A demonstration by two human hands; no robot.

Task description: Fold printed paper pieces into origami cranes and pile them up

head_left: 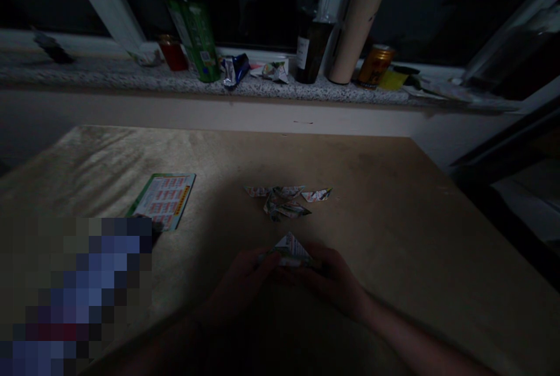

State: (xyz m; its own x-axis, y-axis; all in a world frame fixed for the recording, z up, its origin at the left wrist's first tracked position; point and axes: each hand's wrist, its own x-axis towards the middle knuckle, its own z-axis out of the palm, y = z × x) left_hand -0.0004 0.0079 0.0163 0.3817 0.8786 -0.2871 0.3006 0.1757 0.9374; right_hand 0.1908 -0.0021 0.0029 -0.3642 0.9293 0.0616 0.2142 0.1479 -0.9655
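Note:
Between both hands, low in the middle of the head view, is a folded piece of printed paper [289,246] with a pointed top. My left hand [251,269] grips its left side, the thumb lying across the front. On the right side my right hand [329,271] has its fingers closed on the same paper; the lower fingers are in deep shadow. Just beyond the hands lie several folded printed paper pieces [284,210] in a loose cluster. A small folded paper piece [317,195] lies at the right end of that cluster.
A printed calendar card [168,198] lies left on the table [394,206]. A blurred-out patch covers the lower left. Along the granite windowsill [262,87] stand a green bottle [202,43], a dark cup with a straw [310,52], a cardboard tube [356,25] and a gold can [375,66].

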